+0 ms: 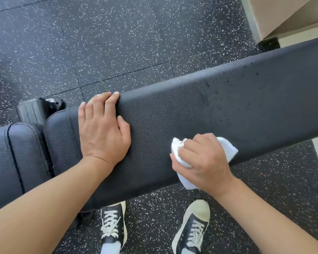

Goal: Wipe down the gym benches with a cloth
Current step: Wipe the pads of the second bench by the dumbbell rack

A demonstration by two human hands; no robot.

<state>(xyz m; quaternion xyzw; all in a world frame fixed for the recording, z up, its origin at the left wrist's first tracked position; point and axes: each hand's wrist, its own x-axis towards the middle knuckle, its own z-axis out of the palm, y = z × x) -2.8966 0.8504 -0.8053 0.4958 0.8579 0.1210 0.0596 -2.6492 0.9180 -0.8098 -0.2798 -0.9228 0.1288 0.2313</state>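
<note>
Right hand (203,160) clenched around bunched white cloth (180,154), pressing it onto the bench pad (173,114) near its front edge. Left hand (103,125) flat on the pad, fingers relaxed over the far edge, bracing. Cloth looks soft, light, conforms easily; best held bunched in the palm. Pad's textured vinyl looks firm; dark specks beyond the right hand.

Two hands (103,125), one white cloth (178,153), one black bench (218,107), two sneakers (114,224).
</note>
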